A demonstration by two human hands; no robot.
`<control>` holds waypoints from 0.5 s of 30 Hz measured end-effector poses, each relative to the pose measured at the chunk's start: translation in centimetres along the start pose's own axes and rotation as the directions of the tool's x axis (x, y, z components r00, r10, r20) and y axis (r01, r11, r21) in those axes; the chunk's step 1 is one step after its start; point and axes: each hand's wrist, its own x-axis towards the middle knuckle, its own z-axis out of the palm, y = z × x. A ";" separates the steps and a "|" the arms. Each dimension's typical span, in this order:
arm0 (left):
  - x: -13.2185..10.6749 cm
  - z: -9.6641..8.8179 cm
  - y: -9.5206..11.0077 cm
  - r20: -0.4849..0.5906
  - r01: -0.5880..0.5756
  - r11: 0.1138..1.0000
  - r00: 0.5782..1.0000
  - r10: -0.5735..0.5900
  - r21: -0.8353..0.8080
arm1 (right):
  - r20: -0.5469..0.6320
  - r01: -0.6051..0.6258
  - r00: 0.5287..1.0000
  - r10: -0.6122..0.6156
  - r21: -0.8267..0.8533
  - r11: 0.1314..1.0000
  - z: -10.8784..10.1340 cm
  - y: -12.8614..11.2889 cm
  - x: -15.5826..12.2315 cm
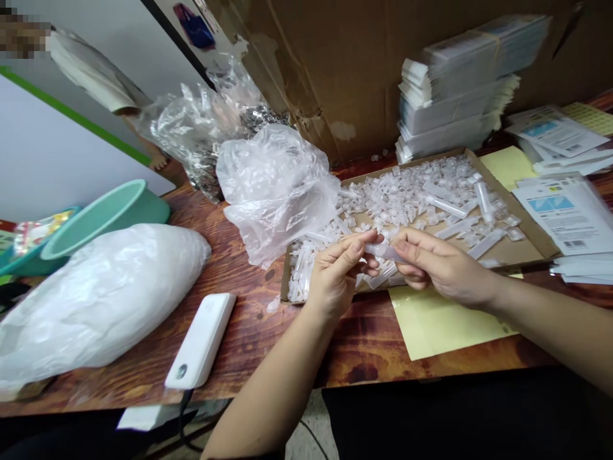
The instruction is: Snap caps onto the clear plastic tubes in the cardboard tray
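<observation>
Over the near edge of a shallow cardboard tray [527, 246], a small translucent plastic tube [387, 252] is held level between my two hands. My left hand [338, 268] pinches its left end with thumb and fingers, which partly hide it. The right end sits in the closed fingers of my right hand [438, 263]. Many small clear plastic caps [383, 195] are heaped in the tray beneath and beyond. Several longer clear tubes [486, 243] lie loose on its right side.
A yellow sheet [440, 326] lies before the tray. Printed packets [565, 204] lie right, with bundled stacks [445, 105] behind. Leftward are a crumpled plastic bag [278, 185], a white power bank [204, 338], a full white bag [110, 300] and a green basin [110, 211]. Another person's arm [138, 128] shows upper left.
</observation>
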 end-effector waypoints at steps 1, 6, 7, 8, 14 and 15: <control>0.0 0.2 -0.2 -0.016 0.021 0.999 1.000 -0.021 -0.025 | -0.008 0.014 1.000 -0.014 0.002 1.000 0.1 0.1 0.0; -0.3 0.8 -0.7 -0.030 -0.008 1.000 1.000 0.008 -0.007 | -0.002 -0.004 1.000 0.004 0.097 0.995 0.6 0.9 0.4; -0.5 0.9 -0.8 -0.032 -0.031 0.999 0.999 0.032 0.014 | -0.022 0.025 0.999 -0.024 0.066 0.997 0.8 1.0 0.5; -0.6 1.0 -0.9 -0.032 -0.056 0.998 0.998 0.057 0.038 | -0.052 0.067 0.996 -0.067 0.006 0.998 1.0 1.2 0.6; -0.9 1.3 -1.4 -0.030 -0.094 0.991 0.995 0.097 0.091 | 0.046 0.260 0.922 -0.385 -0.811 0.524 -1.8 -0.4 1.0; -0.8 1.3 -1.3 -0.048 -0.069 0.995 0.996 0.073 0.069 | 0.079 0.236 0.898 -0.432 -0.916 0.324 -3.1 -1.1 1.0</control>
